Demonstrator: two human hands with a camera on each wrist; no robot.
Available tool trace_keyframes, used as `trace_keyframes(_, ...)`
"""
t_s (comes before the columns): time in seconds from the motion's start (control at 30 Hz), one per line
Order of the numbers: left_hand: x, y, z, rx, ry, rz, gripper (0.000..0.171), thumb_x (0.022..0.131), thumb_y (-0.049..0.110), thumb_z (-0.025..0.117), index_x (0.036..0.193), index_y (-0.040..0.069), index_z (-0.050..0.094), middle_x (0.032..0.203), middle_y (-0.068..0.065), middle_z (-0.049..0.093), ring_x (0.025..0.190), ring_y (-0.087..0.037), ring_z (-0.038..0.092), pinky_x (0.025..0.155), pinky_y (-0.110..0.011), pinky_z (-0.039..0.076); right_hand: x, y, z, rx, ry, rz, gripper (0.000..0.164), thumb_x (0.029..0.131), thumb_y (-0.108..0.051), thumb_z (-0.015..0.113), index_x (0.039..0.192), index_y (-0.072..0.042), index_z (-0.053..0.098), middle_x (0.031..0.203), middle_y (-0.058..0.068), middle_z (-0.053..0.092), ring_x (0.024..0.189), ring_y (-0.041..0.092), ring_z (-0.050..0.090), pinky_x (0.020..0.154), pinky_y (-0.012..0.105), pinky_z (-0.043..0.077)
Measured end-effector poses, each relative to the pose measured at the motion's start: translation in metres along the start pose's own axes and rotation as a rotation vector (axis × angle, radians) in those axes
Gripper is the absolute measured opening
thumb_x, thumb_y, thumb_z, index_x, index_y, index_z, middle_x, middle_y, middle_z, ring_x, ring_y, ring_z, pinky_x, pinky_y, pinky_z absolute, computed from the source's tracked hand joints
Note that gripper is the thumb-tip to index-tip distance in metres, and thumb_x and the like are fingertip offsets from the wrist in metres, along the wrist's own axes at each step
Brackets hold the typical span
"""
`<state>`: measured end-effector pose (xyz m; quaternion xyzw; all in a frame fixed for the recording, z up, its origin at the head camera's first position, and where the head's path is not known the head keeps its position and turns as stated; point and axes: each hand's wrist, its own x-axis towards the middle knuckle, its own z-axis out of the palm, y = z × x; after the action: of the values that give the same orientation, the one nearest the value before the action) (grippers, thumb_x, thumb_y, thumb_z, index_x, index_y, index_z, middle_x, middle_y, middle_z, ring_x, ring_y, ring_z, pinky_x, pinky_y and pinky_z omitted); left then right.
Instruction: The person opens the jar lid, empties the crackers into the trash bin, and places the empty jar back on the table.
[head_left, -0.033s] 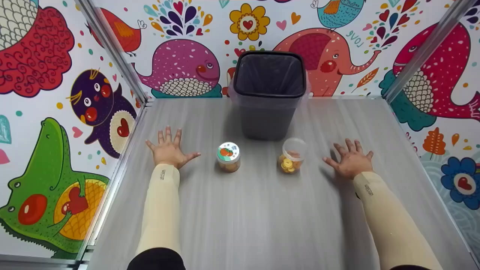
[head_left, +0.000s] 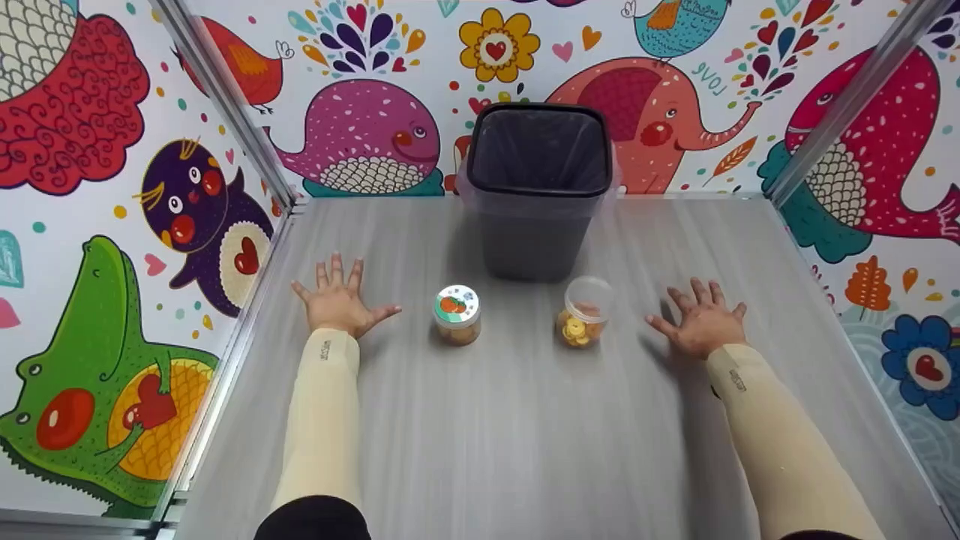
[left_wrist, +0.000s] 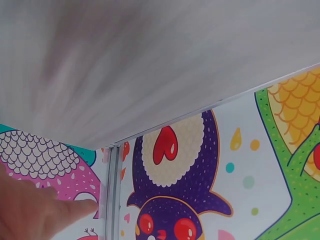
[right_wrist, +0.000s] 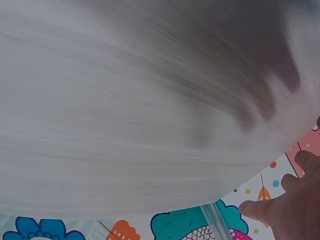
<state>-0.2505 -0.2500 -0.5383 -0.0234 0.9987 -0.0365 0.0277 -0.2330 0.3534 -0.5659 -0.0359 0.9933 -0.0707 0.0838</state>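
My left hand [head_left: 337, 304] is spread with straight fingers over the left part of the table, holding nothing. To its right stands a round clear jar [head_left: 457, 315] with a printed white and green lid and tan contents. Another clear jar [head_left: 581, 315] stands right of the middle, lidless, with yellow, ring-shaped pieces in it. My right hand [head_left: 701, 319], fingers likewise spread and with nothing in them, is to the right of that jar. In the left wrist view a part of the left hand [left_wrist: 40, 212] shows at the lower left; fingers of the right hand [right_wrist: 290, 200] show in the right wrist view.
A dark square bin [head_left: 536, 232] lined with a thin bag stands at the table's back, behind the two jars. Walls with cartoon animals [head_left: 367, 135] and metal corner posts [head_left: 232, 105] enclose the grey table [head_left: 480, 435] at the back and sides.
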Motion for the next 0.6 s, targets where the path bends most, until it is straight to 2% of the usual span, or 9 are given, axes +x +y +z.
trace_keyframes(0.37, -0.004, 0.001, -0.006, -0.003, -0.013, 0.002, 0.131, 0.061, 0.103, 0.019, 0.161, 0.018, 0.012, 0.163, -0.022, 0.006, 0.146, -0.049, 0.004, 0.097, -0.082, -0.003, 0.005, 0.0, -0.004, 0.012, -0.008, -0.015, 0.098, 0.086, -0.083, 0.034, 0.154, -0.012, 0.035, 0.159, 0.029, 0.015, 0.143, 0.055, 0.004, 0.095, 0.084, -0.001)
trace_keyframes(0.6, -0.001, 0.012, -0.013, -0.009, 0.018, 0.006, 0.13, 0.062, 0.102, 0.019, 0.161, 0.018, 0.014, 0.163, -0.021, 0.006, 0.147, -0.047, 0.006, 0.1, -0.08, -0.004, 0.003, 0.003, -0.005, 0.031, 0.021, -0.038, 0.095, 0.088, -0.08, 0.037, 0.154, -0.013, 0.036, 0.159, 0.028, 0.016, 0.144, 0.053, 0.004, 0.097, 0.082, -0.003)
